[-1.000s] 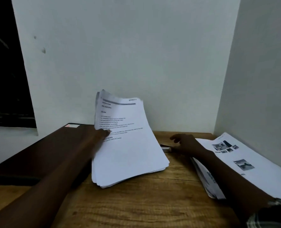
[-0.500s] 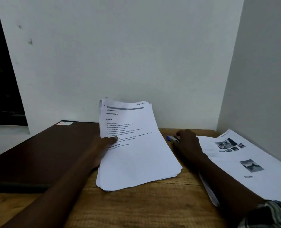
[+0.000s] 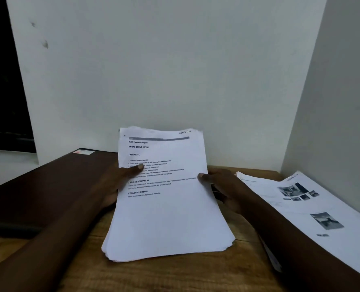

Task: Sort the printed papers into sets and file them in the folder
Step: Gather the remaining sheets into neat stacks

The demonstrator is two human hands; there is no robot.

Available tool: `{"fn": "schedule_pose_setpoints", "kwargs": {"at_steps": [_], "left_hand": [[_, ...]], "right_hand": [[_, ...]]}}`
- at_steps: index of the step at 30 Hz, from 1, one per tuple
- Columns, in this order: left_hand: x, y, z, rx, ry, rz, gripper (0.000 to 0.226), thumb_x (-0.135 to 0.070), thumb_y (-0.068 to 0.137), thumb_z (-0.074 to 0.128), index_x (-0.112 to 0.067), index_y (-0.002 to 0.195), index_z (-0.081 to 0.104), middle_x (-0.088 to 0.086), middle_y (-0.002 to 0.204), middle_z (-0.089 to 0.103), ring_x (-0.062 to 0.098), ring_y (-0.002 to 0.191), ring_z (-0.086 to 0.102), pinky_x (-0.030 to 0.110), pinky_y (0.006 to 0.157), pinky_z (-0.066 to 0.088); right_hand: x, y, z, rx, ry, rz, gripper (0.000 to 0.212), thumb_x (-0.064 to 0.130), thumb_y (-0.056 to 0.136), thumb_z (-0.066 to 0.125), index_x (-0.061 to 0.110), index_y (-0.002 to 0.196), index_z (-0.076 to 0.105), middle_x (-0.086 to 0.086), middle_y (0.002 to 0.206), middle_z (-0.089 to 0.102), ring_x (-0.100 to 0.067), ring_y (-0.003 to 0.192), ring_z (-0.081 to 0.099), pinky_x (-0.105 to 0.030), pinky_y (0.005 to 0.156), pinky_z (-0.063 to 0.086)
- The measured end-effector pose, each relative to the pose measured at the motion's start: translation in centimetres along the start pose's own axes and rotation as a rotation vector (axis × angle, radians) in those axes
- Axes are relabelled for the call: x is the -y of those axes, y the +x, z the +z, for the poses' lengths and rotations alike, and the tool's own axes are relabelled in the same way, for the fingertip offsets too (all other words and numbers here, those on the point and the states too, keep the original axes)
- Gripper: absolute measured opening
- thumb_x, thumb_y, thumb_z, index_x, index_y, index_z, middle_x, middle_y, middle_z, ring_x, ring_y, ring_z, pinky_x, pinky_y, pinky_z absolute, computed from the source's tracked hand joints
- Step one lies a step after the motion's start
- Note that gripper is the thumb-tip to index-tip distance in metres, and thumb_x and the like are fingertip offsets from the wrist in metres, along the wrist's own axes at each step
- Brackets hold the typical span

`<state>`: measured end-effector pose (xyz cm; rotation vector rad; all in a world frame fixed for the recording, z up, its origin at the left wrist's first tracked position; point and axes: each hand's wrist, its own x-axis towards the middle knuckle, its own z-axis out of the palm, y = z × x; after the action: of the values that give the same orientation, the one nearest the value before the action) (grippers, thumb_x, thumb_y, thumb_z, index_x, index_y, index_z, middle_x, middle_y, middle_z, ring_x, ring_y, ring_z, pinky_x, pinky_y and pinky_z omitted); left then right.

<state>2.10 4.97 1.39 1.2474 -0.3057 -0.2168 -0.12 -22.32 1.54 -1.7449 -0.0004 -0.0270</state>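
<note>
Nearest, in front of the stack of printed papers (image 3: 166, 218): bare wooden tabletop (image 3: 174, 275). Rests on that wood by its near edge only, sheets slightly fanned at the near corners, and tilts up and away with the far end raised. Shows printed text on the top sheet, bold headings down the left side and a handwritten note at the far right corner.

Gripped about halfway up on both sides. At the stack's left edge, the left hand (image 3: 115, 186), thumb laid flat across the top sheet and fingers tucked behind, pinching the sheets. At the stack's right edge, the right hand (image 3: 223, 186), thumb tip pressed on the margin and the other fingers hidden behind the stack, pinching likewise; curl of those fingers not discernible.

Right of the stack, beyond the right forearm, a second pile of sheets (image 3: 314, 218), lying flat along the side wall, top page printed with small photographs.

Left of the stack, partly under the left forearm, a dark brown folder (image 3: 48, 186), closed and flat, with a small white label (image 3: 83, 152) at its far corner.

Behind the stack, a plain white wall (image 3: 174, 70). Far to the stack's left, a dark window (image 3: 2, 81).
</note>
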Motion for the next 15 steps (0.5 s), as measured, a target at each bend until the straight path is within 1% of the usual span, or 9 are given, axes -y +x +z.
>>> {"fn": "schedule_pose_setpoints", "kwargs": {"at_steps": [1, 3, 4, 5, 8, 12, 15], "left_hand": [[0.0, 0.0, -0.2, -0.001, 0.008, 0.007, 0.080, -0.024, 0.061, 0.092, -0.007, 0.131, 0.056, 0.019, 0.124, 0.066, 0.038, 0.107, 0.066, 0.049, 0.077, 0.059], [0.2, -0.1, -0.1, -0.006, -0.007, 0.023, 0.050, -0.012, 0.086, 0.070, -0.007, 0.133, 0.054, 0.018, 0.125, 0.065, 0.038, 0.110, 0.065, 0.049, 0.081, 0.058], [0.3, -0.2, 0.1, -0.026, -0.012, 0.026, 0.042, -0.009, 0.091, 0.061, -0.007, 0.132, 0.054, 0.018, 0.124, 0.066, 0.038, 0.110, 0.065, 0.047, 0.081, 0.059], [0.3, -0.2, 0.2, -0.042, -0.016, 0.031, 0.038, -0.007, 0.092, 0.057, -0.006, 0.130, 0.055, 0.018, 0.123, 0.066, 0.037, 0.109, 0.066, 0.046, 0.079, 0.059], [0.3, -0.1, 0.4, -0.053, -0.001, 0.068, 0.039, -0.002, 0.093, 0.057, -0.002, 0.131, 0.054, 0.020, 0.125, 0.065, 0.037, 0.110, 0.065, 0.042, 0.077, 0.060], [0.2, -0.2, 0.6, -0.102, 0.007, 0.068, 0.039, -0.001, 0.093, 0.052, 0.000, 0.132, 0.053, 0.022, 0.125, 0.064, 0.031, 0.095, 0.071, 0.043, 0.076, 0.061], [0.2, -0.4, 1.0, -0.110, 0.003, 0.062, 0.034, 0.000, 0.095, 0.049, -0.001, 0.129, 0.054, 0.022, 0.124, 0.063, 0.028, 0.088, 0.072, 0.043, 0.077, 0.060]], "right_hand": [[0.1, 0.0, 0.0, -0.015, 0.040, 0.004, 0.019, 0.016, 0.090, 0.063, 0.008, 0.104, 0.072, -0.009, 0.106, 0.074, -0.027, 0.099, 0.070, -0.043, 0.093, 0.054], [0.5, -0.1, -0.2, -0.043, 0.094, -0.009, 0.019, 0.006, 0.093, 0.059, 0.004, 0.107, 0.071, -0.011, 0.106, 0.073, -0.028, 0.100, 0.069, -0.037, 0.089, 0.056], [0.7, -0.3, -0.3, -0.049, 0.102, -0.020, 0.019, 0.005, 0.092, 0.060, 0.003, 0.108, 0.070, -0.012, 0.106, 0.073, -0.028, 0.100, 0.069, -0.036, 0.087, 0.056], [0.7, -0.4, -0.4, -0.057, 0.107, -0.030, 0.019, 0.004, 0.092, 0.061, 0.002, 0.108, 0.070, -0.012, 0.105, 0.073, -0.028, 0.100, 0.070, -0.037, 0.088, 0.056], [0.6, -0.8, -0.9, -0.060, 0.119, -0.039, 0.018, 0.005, 0.090, 0.064, 0.000, 0.106, 0.071, -0.013, 0.103, 0.074, -0.029, 0.098, 0.070, -0.037, 0.087, 0.057], [0.3, -1.0, -1.3, -0.045, 0.158, -0.061, 0.020, 0.006, 0.086, 0.069, -0.002, 0.104, 0.070, -0.014, 0.101, 0.074, -0.028, 0.094, 0.072, -0.033, 0.081, 0.058], [0.1, -0.9, -1.3, -0.037, 0.174, -0.057, 0.017, 0.006, 0.085, 0.070, -0.001, 0.101, 0.070, -0.013, 0.098, 0.075, -0.026, 0.089, 0.073, -0.033, 0.077, 0.059]]}}
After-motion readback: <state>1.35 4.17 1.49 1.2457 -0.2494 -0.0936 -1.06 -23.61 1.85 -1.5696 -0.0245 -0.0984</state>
